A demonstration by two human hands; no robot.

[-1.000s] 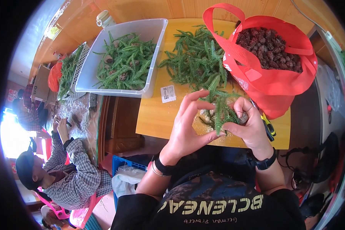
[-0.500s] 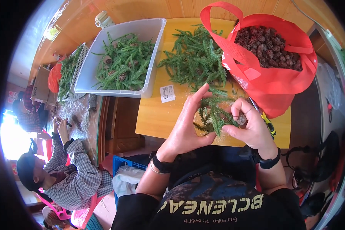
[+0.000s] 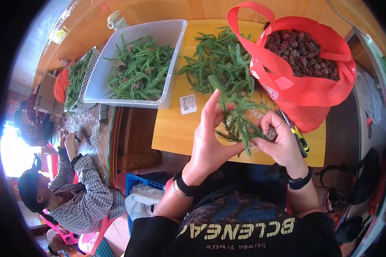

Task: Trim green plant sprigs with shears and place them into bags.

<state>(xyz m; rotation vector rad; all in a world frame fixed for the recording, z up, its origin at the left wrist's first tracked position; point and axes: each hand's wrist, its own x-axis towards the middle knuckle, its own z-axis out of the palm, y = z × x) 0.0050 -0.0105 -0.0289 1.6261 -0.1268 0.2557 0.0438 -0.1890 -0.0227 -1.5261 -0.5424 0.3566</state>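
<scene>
Over the front part of the yellow board, a green artificial pine sprig (image 3: pixel 243 122) is between my two hands. My left hand (image 3: pixel 206 139) is round its left side, index finger stretched upward and thumb reaching under the needles to the right thumb. With thumb and forefinger, my right hand (image 3: pixel 283 139) pinches the sprig's base, mostly hidden by the fingers. A thin dark line, like wire, crosses the right forefinger. One sprig tip above the left fingers is blurred. Beyond the hands lies a pile of green pine sprigs (image 3: pixel 221 62).
A red bag (image 3: pixel 304 96) of brown pine cones (image 3: pixel 302 55) stands at the right. Yellow-handled scissors (image 3: pixel 302 141) lie near my right hand. At left, a clear plastic bin (image 3: pixel 164 102) holds sprigs with cones; a white label (image 3: pixel 188 104) lies nearby. A co-worker (image 3: pixel 79 184) sits far left.
My left hand has turned slightly, its fingers now closer in round the sprig. The sprig's upper tip has swung up and blurs. My right hand keeps its pinch.
</scene>
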